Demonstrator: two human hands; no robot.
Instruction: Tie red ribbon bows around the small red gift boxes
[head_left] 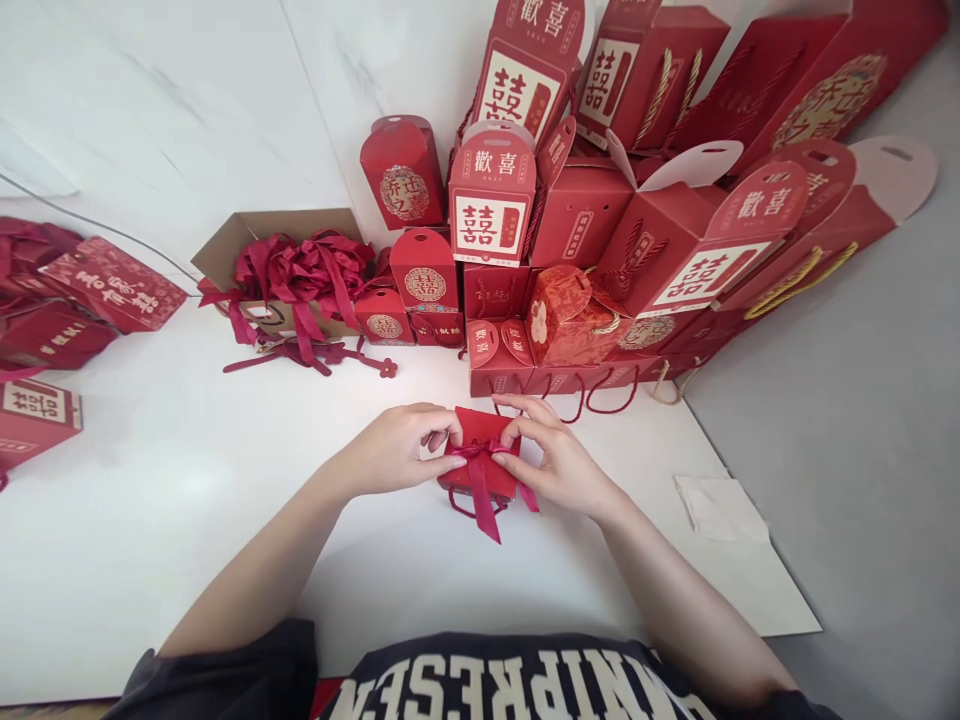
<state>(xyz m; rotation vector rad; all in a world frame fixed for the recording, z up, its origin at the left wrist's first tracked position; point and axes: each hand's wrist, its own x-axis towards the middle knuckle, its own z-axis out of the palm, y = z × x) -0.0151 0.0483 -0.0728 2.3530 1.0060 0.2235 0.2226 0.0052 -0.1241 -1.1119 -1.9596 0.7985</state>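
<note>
Two hands logged: we count the left hand [394, 450] and right hand [561, 465], fingers closed in a pinch on a dark-red satin ribbon [482, 497] bowed around a small red gift box [480, 428], mid-table on a white table [172, 560]. Toward its far edge, we list one open cardboard carton [238, 245] holding tangled red ribbons [304, 275], beside stacked red gift boxes [577, 225].
</note>
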